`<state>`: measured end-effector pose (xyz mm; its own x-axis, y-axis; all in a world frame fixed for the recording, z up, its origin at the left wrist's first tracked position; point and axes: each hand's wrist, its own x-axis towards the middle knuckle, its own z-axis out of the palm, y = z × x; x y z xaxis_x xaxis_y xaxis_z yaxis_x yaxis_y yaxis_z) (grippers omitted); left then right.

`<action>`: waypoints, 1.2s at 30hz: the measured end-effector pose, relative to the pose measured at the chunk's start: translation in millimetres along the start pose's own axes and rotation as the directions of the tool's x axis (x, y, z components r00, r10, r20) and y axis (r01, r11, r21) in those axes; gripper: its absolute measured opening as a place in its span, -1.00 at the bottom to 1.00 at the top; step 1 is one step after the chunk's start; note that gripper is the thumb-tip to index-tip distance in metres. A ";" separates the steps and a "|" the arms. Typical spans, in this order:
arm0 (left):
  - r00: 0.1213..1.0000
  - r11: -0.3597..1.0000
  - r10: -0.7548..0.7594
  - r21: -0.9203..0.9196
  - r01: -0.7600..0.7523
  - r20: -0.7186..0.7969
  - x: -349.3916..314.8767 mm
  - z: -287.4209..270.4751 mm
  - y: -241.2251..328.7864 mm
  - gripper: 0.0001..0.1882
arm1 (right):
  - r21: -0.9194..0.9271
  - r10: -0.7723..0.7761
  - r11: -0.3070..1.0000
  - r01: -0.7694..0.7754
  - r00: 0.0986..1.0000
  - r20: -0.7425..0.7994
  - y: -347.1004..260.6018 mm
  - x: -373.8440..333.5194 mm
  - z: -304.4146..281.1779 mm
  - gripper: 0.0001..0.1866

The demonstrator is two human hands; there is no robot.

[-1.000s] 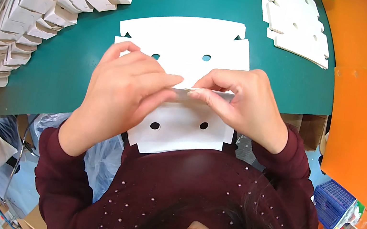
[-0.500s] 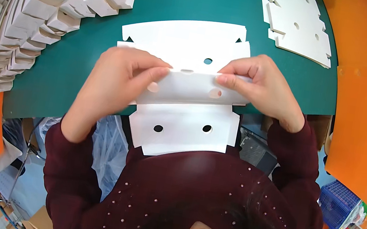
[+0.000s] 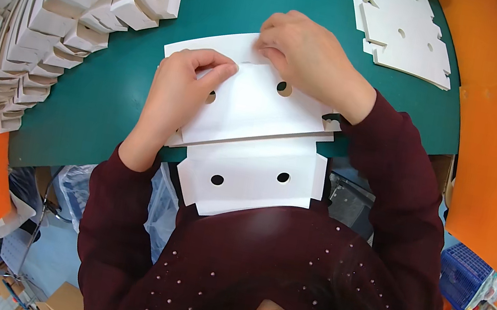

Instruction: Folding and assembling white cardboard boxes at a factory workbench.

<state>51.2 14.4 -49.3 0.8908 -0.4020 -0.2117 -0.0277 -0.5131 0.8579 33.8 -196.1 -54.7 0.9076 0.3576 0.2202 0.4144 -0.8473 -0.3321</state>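
On the green tabletop (image 3: 87,115) by orange panels (image 3: 489,149), left hand (image 3: 186,84) pinches card (image 3: 247,105); right hand (image 3: 309,50) curled, hold unclear

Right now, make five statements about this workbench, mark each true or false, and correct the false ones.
1. The left hand is over the left part of the white cardboard sheet. True.
2. The right hand is nearer the person's body than the left. False: it is farther out.
3. White boxes are piled at the left of the green table. True.
4. The near panel of the cardboard sheet has a single round hole. False: it has two.
5. A blue basket sits on the table's far right. False: flat white cutouts lie there.
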 end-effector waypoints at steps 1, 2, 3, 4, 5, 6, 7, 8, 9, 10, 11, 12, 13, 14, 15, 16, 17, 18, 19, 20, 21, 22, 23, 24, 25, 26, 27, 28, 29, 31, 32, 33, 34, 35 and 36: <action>0.999 0.999 -0.034 -0.006 0.034 0.025 2.2 -0.8 -4.0 -0.79 | 0.000 0.003 1.000 -0.003 1.000 0.000 -0.1 -0.2 0.5 -0.79; 0.999 0.999 -0.038 -0.006 0.038 0.024 2.3 0.0 -4.9 -0.79 | 0.046 0.041 0.998 -0.040 0.999 -0.025 -0.8 -1.2 0.8 -0.81; 1.000 0.999 0.004 0.038 -0.004 0.011 3.1 1.0 -5.3 -0.79 | 0.093 0.080 0.993 -0.075 0.996 -0.047 -0.9 -1.7 1.3 -0.83; 0.999 0.996 0.045 0.082 -0.045 -0.001 4.3 1.5 -5.6 -0.80 | 0.095 0.079 0.993 -0.075 0.996 -0.044 1.1 -0.5 2.5 -0.83; 0.999 0.996 0.044 0.081 -0.044 -0.001 7.7 1.1 -5.9 -0.80 | 0.110 0.092 0.990 -0.087 0.995 -0.040 4.7 1.5 3.9 -0.84; 0.998 0.993 0.056 0.103 -0.054 -0.012 12.3 0.3 -6.3 -0.81 | 0.124 0.105 0.987 -0.099 0.994 -0.035 6.0 3.0 4.4 -0.85; 0.997 0.990 0.068 0.125 -0.065 -0.023 14.0 -1.1 -6.5 -0.82 | 0.125 0.102 0.987 -0.097 0.994 -0.034 3.2 3.0 3.4 -0.85; 0.997 0.990 0.068 0.123 -0.065 -0.022 15.1 -2.6 -6.7 -0.82 | 0.113 0.131 0.985 -0.128 0.991 -0.021 -0.2 2.6 2.3 -0.85; 0.999 0.999 0.040 -0.003 -0.040 0.012 15.3 -5.6 -5.6 -0.84 | 0.102 0.159 0.982 -0.157 0.987 -0.009 -3.3 2.1 1.6 -0.84; 0.999 0.992 0.016 -0.127 -0.010 0.047 14.7 -8.8 -4.2 -0.86 | 0.102 0.157 0.983 -0.155 0.988 -0.008 -4.3 0.5 1.0 -0.84; 0.999 0.992 0.019 -0.126 -0.013 0.044 8.3 -11.4 -1.0 -0.86 | 0.127 0.112 0.986 -0.107 0.993 -0.034 -4.0 -2.1 -2.4 -0.82; 0.970 0.968 0.242 -0.068 -0.241 0.003 -3.8 -13.5 1.1 -0.89 | 0.151 0.070 0.987 -0.061 0.996 -0.061 -3.2 -4.1 -4.2 -0.80; 0.891 0.891 0.454 0.000 -0.454 -0.024 -15.9 -15.9 3.9 -0.90 | 0.150 0.070 0.987 -0.060 0.996 -0.063 -3.3 -4.3 -7.2 -0.80; 0.890 0.890 0.456 -0.005 -0.457 -0.019 -25.3 -18.1 6.5 -0.90 | 0.201 0.085 0.977 -0.070 0.994 -0.065 -3.4 -5.1 -10.0 -0.77; 0.787 0.782 0.617 0.099 -0.616 0.025 -34.9 -21.5 11.1 -0.89 | 0.254 0.099 0.964 -0.080 0.993 -0.065 -3.5 -6.0 -12.7 -0.75; 0.657 0.634 0.749 0.190 -0.749 0.087 -42.7 -24.0 14.7 -0.87 | 0.253 0.106 0.964 -0.087 0.992 -0.064 -3.1 -7.7 -15.3 -0.75; 0.659 0.636 0.747 0.194 -0.747 0.086 -52.2 -25.7 19.5 -0.87 | 0.231 0.052 0.972 -0.039 0.997 -0.050 -4.6 -8.1 -18.7 -0.73; 0.605 0.577 0.791 0.211 -0.789 0.097 -60.5 -25.4 24.4 -0.85 | 0.210 -0.002 0.978 0.009 0.999 -0.034 -5.9 -8.4 -19.9 -0.71; 0.547 0.516 0.830 0.226 -0.827 0.109 -65.3 -24.2 26.8 -0.82 | 0.212 -0.004 0.977 0.011 0.999 -0.033 -7.5 -8.6 -18.8 -0.71; 0.548 0.515 0.830 0.228 -0.826 0.109 -67.8 -23.7 28.0 -0.82 | 0.182 -0.001 0.983 0.000 1.000 0.006 -9.5 -8.4 -18.3 -0.70; 0.524 0.486 0.843 0.244 -0.839 0.123 -69.6 -23.1 28.6 -0.81 | 0.151 0.004 0.988 -0.010 0.999 0.046 -11.0 -8.1 -17.2 -0.69; 0.500 0.456 0.855 0.259 -0.851 0.138 -70.6 -22.9 28.5 -0.80 | 0.153 0.002 0.988 -0.009 0.999 0.045 -10.0 -6.7 -13.7 -0.69; 0.498 0.453 0.856 0.260 -0.853 0.139 -69.4 -22.7 27.0 -0.80 | 0.141 0.001 0.990 -0.009 0.999 0.054 -7.0 -4.8 -9.6 -0.69; 0.526 0.485 0.838 0.246 -0.839 0.145 -65.8 -22.1 23.0 -0.80 | 0.130 0.001 0.992 -0.009 0.998 0.062 -4.7 -3.1 -6.5 -0.69; 0.554 0.515 0.818 0.232 -0.825 0.153 -61.7 -21.4 18.5 -0.80 | 0.127 0.002 0.992 -0.010 0.998 0.061 -3.5 -2.2 -5.1 -0.69; 0.554 0.515 0.818 0.233 -0.825 0.154 -56.8 -21.4 11.8 -0.80 | 0.142 0.017 0.990 -0.027 0.998 0.066 -2.8 -0.7 -2.6 -0.69; 0.629 0.599 0.770 0.217 -0.771 0.109 -51.1 -21.5 4.5 -0.80 | 0.156 0.034 0.987 -0.045 0.997 0.073 -3.0 0.5 -1.2 -0.69; 0.698 0.677 0.713 0.196 -0.710 0.065 -48.3 -21.7 1.0 -0.80 | 0.157 0.035 0.987 -0.045 0.997 0.071 -4.8 3.1 -2.5 -0.69; 0.850 0.843 0.526 0.118 -0.524 0.020 -50.4 -20.9 1.6 -0.85 | 0.151 0.056 0.985 -0.082 0.984 0.169 -7.9 7.2 -5.0 -0.72; 0.932 0.931 0.361 -0.073 -0.359 0.016 -41.0 -16.5 -9.4 -0.88 | 0.142 0.077 0.983 -0.118 0.962 0.264 -8.6 9.0 -2.0 -0.74; 0.981 0.950 0.188 -0.261 -0.170 0.045 -34.9 -14.2 -14.9 -0.91 | 0.129 0.072 0.987 -0.093 0.985 0.159 -8.1 9.4 1.6 -0.77; 0.974 0.947 0.221 -0.249 -0.202 0.051 -31.0 -13.8 -17.9 -0.94 | 0.112 0.064 0.991 -0.070 0.997 0.052 -9.0 10.4 2.4 -0.79; 0.974 0.947 0.222 -0.248 -0.203 0.050 -27.7 -12.9 -18.3 -0.94 | 0.113 0.063 0.991 -0.069 0.997 0.050 -8.2 12.8 -2.0 -0.79; 0.985 0.966 0.171 -0.200 -0.161 0.036 -25.0 -10.7 -19.4 -0.92 | 0.248 0.124 0.951 -0.185 0.963 0.240 -13.7 20.2 -14.7 -0.80; 0.993 0.981 0.121 -0.153 -0.116 0.020 -22.2 -8.8 -20.0 -0.91 | 0.353 0.149 0.880 -0.317 0.891 0.428 -16.7 24.5 -20.7 -0.80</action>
<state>36.0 40.3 -57.7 0.8719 -0.4758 -0.1159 -0.0613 -0.3408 0.9381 47.8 -181.3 -24.8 0.8998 0.3603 -0.2459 0.1011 -0.7207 -0.6858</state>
